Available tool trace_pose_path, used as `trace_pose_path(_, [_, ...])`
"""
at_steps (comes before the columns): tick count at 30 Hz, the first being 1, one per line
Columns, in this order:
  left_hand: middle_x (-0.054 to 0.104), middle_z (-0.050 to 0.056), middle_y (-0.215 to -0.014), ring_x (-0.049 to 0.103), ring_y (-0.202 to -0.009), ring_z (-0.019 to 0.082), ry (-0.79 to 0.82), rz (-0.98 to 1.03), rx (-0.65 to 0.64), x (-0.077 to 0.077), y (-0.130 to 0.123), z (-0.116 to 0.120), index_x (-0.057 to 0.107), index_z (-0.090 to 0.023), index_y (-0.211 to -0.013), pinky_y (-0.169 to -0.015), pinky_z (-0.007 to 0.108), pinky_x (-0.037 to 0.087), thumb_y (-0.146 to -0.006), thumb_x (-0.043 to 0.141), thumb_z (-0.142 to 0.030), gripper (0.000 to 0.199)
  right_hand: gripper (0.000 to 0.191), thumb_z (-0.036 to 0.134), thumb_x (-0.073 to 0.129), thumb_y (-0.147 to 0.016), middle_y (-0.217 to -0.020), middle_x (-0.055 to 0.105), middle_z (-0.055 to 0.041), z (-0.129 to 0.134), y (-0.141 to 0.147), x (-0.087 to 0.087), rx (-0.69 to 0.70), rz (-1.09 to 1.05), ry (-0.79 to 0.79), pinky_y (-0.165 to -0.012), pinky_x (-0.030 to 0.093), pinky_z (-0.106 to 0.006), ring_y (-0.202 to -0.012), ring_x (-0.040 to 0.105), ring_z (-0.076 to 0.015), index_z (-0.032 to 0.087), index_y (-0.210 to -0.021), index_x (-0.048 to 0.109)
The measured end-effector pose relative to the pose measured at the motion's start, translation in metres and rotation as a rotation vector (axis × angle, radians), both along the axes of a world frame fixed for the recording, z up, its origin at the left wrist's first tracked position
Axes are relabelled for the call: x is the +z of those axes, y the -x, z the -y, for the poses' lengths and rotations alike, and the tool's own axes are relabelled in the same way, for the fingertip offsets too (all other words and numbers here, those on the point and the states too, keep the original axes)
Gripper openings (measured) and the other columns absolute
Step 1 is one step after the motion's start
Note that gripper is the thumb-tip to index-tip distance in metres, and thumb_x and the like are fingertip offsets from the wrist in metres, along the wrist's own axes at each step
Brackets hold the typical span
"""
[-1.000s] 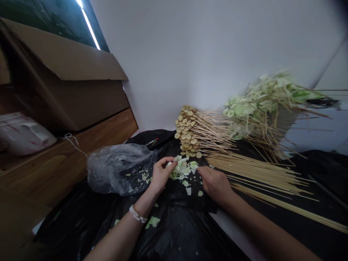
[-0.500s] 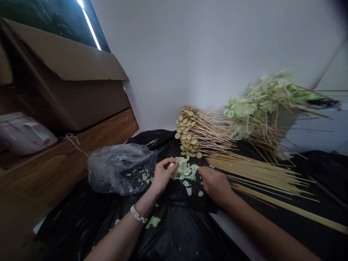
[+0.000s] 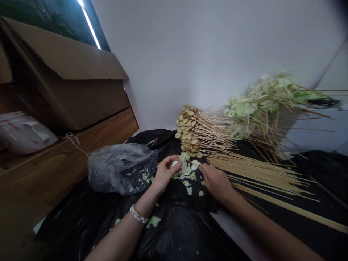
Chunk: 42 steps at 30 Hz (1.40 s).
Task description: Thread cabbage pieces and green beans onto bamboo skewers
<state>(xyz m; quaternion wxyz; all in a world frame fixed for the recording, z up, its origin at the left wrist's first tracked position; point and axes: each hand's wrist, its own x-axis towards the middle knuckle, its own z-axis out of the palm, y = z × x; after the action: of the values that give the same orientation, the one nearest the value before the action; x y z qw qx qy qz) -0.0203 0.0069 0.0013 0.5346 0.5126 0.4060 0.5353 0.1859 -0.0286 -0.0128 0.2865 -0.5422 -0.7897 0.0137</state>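
My left hand (image 3: 165, 173), with a beaded bracelet at the wrist, pinches a pale green cabbage piece (image 3: 184, 157). Closed around a thin wooden skewer is my right hand (image 3: 215, 181); the skewer's short visible part points left toward the cabbage. Between and below the hands, cabbage scraps (image 3: 186, 183) lie on black plastic (image 3: 176, 224). Just beyond them stands a stack of skewered round slices (image 3: 187, 132), sticks pointing right. Bare skewers (image 3: 261, 174) lie right of my right hand. Skewered cabbage leaves (image 3: 258, 101) are heaped farther back on the right.
A clear plastic bag (image 3: 114, 168) with small scraps lies left of my left hand. Behind it is a red-tipped pen (image 3: 152, 141). An open cardboard box (image 3: 89, 98) and a whitish bag (image 3: 24, 134) rest on a wooden surface at left. A pale wall rises behind.
A cabbage piece has come up at my left fingertips, and a short length of skewer now shows between the hands. My right hand has shifted slightly right.
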Motion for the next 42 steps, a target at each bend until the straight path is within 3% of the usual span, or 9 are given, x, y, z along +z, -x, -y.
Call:
trace_pose_path(6, [0.067, 0.002, -0.077, 0.061, -0.071, 0.014, 0.053, -0.072, 0.052, 0.002, 0.001, -0.001, 0.069, -0.015, -0.082, -0.067, 0.025, 0.052, -0.059, 0.081, -0.042, 0.037, 0.026, 0.021, 0.034, -0.096, -0.081, 0.065, -0.0044, -0.003, -0.005, 0.003, -0.032, -0.005, -0.054, -0.066, 0.036, -0.025, -0.076, 0.06, -0.016, 0.019, -0.089, 0.059])
trace_pose_path(10, [0.069, 0.003, -0.079, 0.064, -0.074, 0.015, 0.08, -0.042, 0.037, 0.003, 0.002, -0.002, 0.07, -0.016, -0.085, -0.063, 0.021, 0.047, -0.063, 0.079, -0.043, 0.036, 0.027, 0.022, 0.034, -0.095, -0.079, 0.066, -0.0051, -0.008, -0.01, 0.006, -0.085, -0.009, -0.093, -0.066, 0.036, -0.025, -0.075, 0.059, -0.0166, 0.019, -0.088, 0.06])
trace_pose_path(16, [0.065, 0.001, -0.072, 0.051, -0.053, 0.007, 0.095, 0.003, 0.034, 0.004, 0.003, -0.003, 0.069, -0.015, -0.078, -0.052, 0.019, 0.04, -0.062, 0.08, -0.043, 0.035, 0.026, 0.024, 0.036, -0.095, -0.078, 0.066, -0.0038, -0.01, -0.012, 0.005, -0.122, -0.023, -0.062, -0.065, 0.035, -0.025, -0.074, 0.059, -0.016, 0.02, -0.089, 0.061])
trace_pose_path(21, [0.061, -0.001, -0.07, 0.048, -0.052, 0.005, 0.016, 0.032, -0.03, 0.007, 0.003, 0.001, 0.067, -0.015, -0.081, -0.051, 0.018, 0.039, -0.07, 0.074, -0.042, 0.029, 0.026, 0.022, 0.035, -0.095, -0.077, 0.066, -0.004, -0.015, -0.018, 0.005, -0.232, -0.015, -0.066, -0.061, 0.033, -0.027, -0.069, 0.059, -0.0167, 0.019, -0.088, 0.06])
trace_pose_path(26, [0.068, 0.004, -0.087, 0.063, -0.076, 0.013, 0.068, 0.148, 0.01, 0.005, 0.003, -0.002, 0.069, -0.016, -0.093, -0.073, 0.024, 0.051, -0.067, 0.078, -0.038, 0.035, 0.026, 0.024, 0.036, -0.095, -0.078, 0.066, -0.0035, -0.014, -0.018, 0.005, -0.126, -0.023, -0.09, -0.064, 0.036, -0.026, -0.074, 0.06, -0.0165, 0.02, -0.088, 0.061])
trace_pose_path(31, [0.071, 0.006, -0.093, 0.066, -0.088, 0.015, 0.132, 0.323, 0.081, -0.001, 0.005, -0.01, 0.071, -0.014, -0.094, -0.091, 0.029, 0.049, -0.061, 0.083, -0.031, 0.039, 0.027, 0.024, 0.035, -0.096, -0.082, 0.067, -0.0053, -0.008, -0.011, 0.006, -0.009, -0.091, -0.115, -0.07, 0.04, -0.026, -0.078, 0.06, -0.0165, 0.019, -0.09, 0.061])
trace_pose_path(36, [0.072, 0.007, -0.099, 0.066, -0.091, 0.016, 0.133, 0.325, 0.138, -0.002, 0.007, -0.011, 0.072, -0.016, -0.095, -0.089, 0.029, 0.05, -0.06, 0.083, -0.033, 0.04, 0.027, 0.025, 0.035, -0.097, -0.086, 0.067, -0.0047, -0.001, -0.003, 0.005, 0.112, -0.159, -0.07, -0.074, 0.042, -0.025, -0.078, 0.062, -0.0155, 0.019, -0.095, 0.061])
trace_pose_path(42, [0.072, 0.008, -0.103, 0.066, -0.092, 0.018, 0.126, 0.235, 0.137, 0.002, 0.006, -0.007, 0.074, -0.019, -0.099, -0.082, 0.028, 0.051, -0.06, 0.083, -0.035, 0.043, 0.026, 0.026, 0.035, -0.097, -0.089, 0.068, -0.0048, 0.001, 0.002, 0.001, 0.14, -0.191, -0.021, -0.076, 0.044, -0.027, -0.081, 0.062, -0.0159, 0.02, -0.094, 0.06])
